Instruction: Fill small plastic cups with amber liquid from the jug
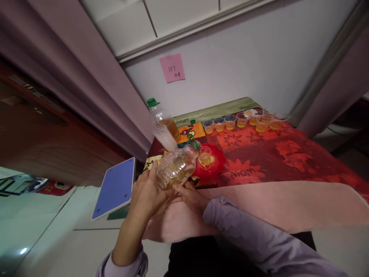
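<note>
Tilting a clear bottle [175, 168] (both hands gripping) so its mouth meets a small cup [205, 155] on the red plate [217, 163], left hand [148, 192] wrapped around, right hand [188, 196] pinching beneath.

White wall [245, 57] with pink sticky note [172, 67], mauve curtains [86, 77], pale tiled floor [57, 238].
</note>
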The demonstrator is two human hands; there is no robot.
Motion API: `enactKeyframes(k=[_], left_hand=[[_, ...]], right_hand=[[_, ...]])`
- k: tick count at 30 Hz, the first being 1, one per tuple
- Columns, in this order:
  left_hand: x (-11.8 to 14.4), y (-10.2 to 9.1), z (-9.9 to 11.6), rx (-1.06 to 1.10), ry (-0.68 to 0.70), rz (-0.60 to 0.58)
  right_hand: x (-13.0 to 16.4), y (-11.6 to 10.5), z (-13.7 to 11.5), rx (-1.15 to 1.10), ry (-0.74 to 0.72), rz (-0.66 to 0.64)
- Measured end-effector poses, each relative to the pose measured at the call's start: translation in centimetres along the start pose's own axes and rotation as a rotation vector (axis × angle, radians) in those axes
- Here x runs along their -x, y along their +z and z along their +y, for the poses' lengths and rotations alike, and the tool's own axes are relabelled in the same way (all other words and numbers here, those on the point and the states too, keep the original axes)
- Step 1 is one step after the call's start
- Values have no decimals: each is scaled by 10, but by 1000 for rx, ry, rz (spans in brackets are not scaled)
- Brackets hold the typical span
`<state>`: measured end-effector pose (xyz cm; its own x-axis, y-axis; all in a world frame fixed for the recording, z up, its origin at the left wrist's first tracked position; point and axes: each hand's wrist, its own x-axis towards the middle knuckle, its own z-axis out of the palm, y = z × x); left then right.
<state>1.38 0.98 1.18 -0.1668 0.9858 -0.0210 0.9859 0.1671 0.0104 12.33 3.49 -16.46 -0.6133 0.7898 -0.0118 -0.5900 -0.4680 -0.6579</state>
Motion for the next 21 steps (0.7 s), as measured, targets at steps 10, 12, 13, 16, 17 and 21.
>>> enactKeyframes(k=[10,12,13,16,17,21], left_hand=[[15,88,-30,641,-5,557],[21,102,-31,751,-86,624],[23,107,-32,796,-125,627],[28,120,-42,909,-202,579],[30,124,-47,946,-215,572],[33,145,-64,1028,-244,642]], right_hand=[[-20,-13,-13,344,-284,144],[-20,-18,-12,467,-295,159],[-19,-20,-12,518,-300,149],[-15,-21,-13,628,-307,86],[-14,-20,-13,653,-312,74],[-14,-19,-9,717,-354,67]])
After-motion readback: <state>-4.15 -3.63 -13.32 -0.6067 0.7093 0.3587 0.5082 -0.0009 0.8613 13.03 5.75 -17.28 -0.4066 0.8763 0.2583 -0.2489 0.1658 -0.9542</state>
